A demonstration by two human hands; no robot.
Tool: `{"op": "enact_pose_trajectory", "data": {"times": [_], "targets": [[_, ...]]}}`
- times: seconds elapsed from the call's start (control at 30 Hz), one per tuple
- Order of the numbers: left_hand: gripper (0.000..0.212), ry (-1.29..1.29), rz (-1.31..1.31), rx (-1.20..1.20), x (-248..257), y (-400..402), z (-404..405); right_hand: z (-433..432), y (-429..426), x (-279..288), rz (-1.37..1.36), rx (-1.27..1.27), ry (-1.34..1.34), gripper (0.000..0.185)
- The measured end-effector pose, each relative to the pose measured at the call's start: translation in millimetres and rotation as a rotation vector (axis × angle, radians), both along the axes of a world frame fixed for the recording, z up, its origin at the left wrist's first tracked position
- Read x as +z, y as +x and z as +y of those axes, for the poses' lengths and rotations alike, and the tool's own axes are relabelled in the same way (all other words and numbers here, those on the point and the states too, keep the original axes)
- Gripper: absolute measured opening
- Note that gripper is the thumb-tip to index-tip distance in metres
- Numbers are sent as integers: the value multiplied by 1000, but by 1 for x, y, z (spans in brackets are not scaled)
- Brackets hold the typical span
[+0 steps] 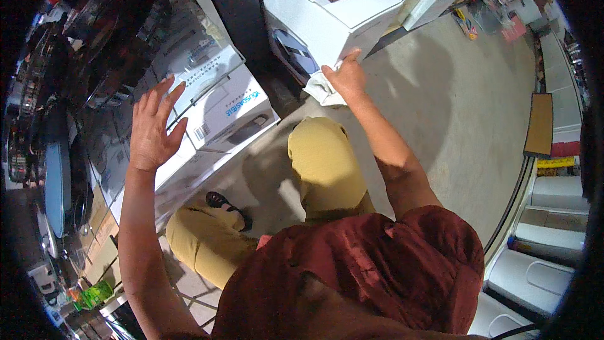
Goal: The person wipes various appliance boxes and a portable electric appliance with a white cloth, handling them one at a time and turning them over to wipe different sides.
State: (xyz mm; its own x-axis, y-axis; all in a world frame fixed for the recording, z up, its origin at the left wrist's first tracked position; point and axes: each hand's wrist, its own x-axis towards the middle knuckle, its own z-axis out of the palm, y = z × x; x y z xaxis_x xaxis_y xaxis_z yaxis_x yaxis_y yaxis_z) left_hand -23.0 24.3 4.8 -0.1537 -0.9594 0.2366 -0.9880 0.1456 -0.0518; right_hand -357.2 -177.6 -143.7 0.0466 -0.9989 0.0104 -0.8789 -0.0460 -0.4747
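Observation:
My right hand [348, 77] is closed around a crumpled white cloth [324, 90], at the lower corner of a large white cardboard box [325, 23] with a round dark picture on its side. My left hand [153, 125] has its fingers spread over stacked white boxes [231, 99] with blue and black print; it holds nothing. Whether its fingertips touch the boxes I cannot tell. Dark glossy cookware or packaging, hard to make out, lies beyond the left hand.
A black upright panel [238, 9] parts the two groups of boxes. Concrete floor [481, 85] stretches to the right, with a yellow and orange packaged item [465, 23] on it. White lidded bins or appliances [528, 278] line the lower right. A brown board [539, 125] is at the right edge.

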Motion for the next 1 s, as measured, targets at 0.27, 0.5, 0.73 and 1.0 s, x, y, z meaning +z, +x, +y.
{"op": "enact_pose_trajectory", "data": {"times": [0.27, 0.5, 0.73, 1.0], "targets": [[64, -2, 0, -11, -1, 1, -1, 2, 6, -25, -38, 3, -187, 100], [63, 8, 36, -12, 0, 0, -1, 0, -3, -34, -38, -37, -172, 98], [63, -2, 41, -24, 2, 0, 0, 9, 10, -15, -45, -3, -65, 100], [62, -30, 5, -30, -3, 5, 0, 17, 18, -29, -112, 5, -124, 98]]}}
